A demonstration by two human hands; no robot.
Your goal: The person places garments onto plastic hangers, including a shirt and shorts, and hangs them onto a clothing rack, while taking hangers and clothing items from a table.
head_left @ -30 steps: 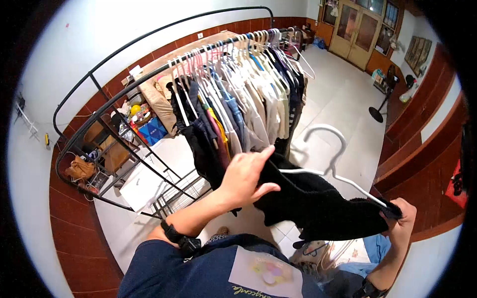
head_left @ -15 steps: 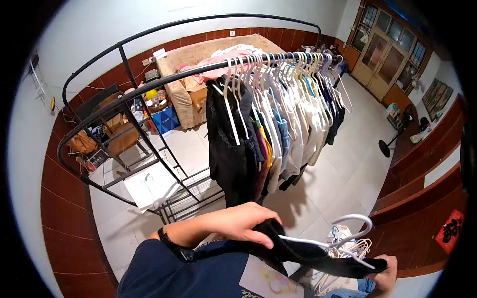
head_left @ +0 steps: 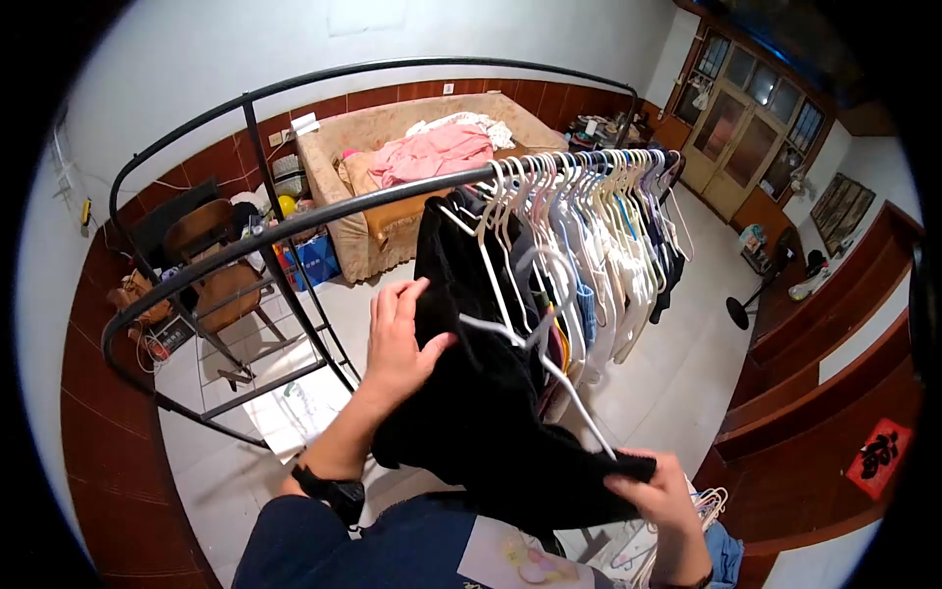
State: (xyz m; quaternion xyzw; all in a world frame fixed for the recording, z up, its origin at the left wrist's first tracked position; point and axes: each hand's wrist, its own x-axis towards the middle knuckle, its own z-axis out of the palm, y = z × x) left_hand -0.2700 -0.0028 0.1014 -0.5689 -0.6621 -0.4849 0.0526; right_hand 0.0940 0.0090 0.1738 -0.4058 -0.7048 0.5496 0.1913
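A black garment (head_left: 491,432) hangs from a white hanger (head_left: 579,398) in front of my body, the hanger's hook pointing up. My right hand (head_left: 653,488) is closed on the garment's shoulder at the hanger's lower right end. At the garment's left edge is my left hand (head_left: 400,339), its fingers apart and the thumb near the black cloth. Just beyond, a black rack rail (head_left: 392,195) carries many clothes on hangers, with black clothing (head_left: 437,236) nearest and white shirts (head_left: 628,280) farther along.
Behind the rack stands a sofa (head_left: 343,240) with a pink cloth (head_left: 437,155) on it. A wooden chair (head_left: 221,260) is at the left. Spare hangers (head_left: 708,506) lie at the lower right. A black fan (head_left: 738,314) stands near the right wall.
The black garment and its hanger have risen and moved left toward the rack, with both hands. The view has shifted, showing more of the sofa. My left hand's fingers have spread.
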